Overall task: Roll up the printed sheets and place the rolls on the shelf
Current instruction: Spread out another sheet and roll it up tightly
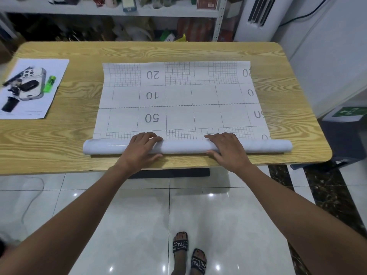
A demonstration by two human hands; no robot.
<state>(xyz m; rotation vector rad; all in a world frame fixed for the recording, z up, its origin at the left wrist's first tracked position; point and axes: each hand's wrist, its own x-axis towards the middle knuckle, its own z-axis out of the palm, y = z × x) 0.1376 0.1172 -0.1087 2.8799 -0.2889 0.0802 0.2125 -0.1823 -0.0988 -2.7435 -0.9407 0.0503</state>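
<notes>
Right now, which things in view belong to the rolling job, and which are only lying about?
Job: gridded sheet, its roll gripped by left hand and right hand, smaller printed sheet, shelf.
Lying about: air conditioner, green exit sign.

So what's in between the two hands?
Only a bare stretch of the roll runs between the left hand and the right hand, with nothing resting on it. The head view shows this.
</notes>
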